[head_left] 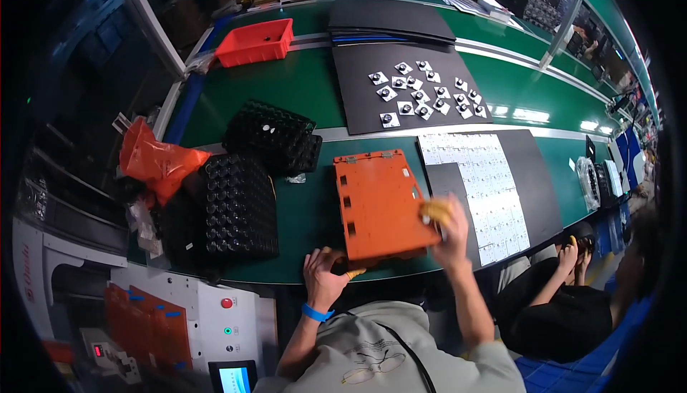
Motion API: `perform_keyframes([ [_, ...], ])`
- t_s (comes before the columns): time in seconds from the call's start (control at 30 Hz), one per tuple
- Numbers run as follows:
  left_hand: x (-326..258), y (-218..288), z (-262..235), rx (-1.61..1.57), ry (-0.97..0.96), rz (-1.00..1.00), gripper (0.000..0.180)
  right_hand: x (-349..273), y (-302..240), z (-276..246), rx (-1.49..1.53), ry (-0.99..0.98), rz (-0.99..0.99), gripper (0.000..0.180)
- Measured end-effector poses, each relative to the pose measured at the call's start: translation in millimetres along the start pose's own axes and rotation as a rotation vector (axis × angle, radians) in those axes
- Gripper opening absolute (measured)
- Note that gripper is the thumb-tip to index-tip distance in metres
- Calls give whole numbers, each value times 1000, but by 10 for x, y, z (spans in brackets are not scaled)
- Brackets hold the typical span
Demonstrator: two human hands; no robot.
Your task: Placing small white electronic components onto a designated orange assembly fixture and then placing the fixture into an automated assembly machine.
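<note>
A flat orange fixture (379,203) with hinges along its far edge and dark slots down its left side lies on the green bench in front of me. At its near left corner is my left hand (325,276), thumb and fingers around the corner, a blue band on the wrist. My right hand (449,230), slightly blurred, has its fingers curled over the fixture's right edge by a cut-out handle. Yellow covers show on fingers of both hands. What lies under the fixture is hidden.
White circuit panels (486,185) lie on a black board to the right. Beyond are small white boards (418,96) with black parts. Black trays (240,207), an orange bag (157,157) and a red bin (255,42) stand left. A co-worker (565,286) sits at right.
</note>
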State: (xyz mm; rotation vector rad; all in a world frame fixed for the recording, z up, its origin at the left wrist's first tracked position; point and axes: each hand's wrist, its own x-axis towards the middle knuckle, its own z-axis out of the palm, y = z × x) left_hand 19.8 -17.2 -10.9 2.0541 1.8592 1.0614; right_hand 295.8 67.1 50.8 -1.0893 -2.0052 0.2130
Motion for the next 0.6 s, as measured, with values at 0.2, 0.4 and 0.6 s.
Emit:
perform_keyframes([
  [0.2,60,25,-80,-243,20,-1,50,-1208,-673,21,69,121,285,29],
  [0.4,135,132,-211,-686,-82,-204,44,-1223,-637,486,1600,80,831,59],
  [0.6,-123,136,-408,-687,-1,-140,40,-788,-172,783,1671,200,894,56],
])
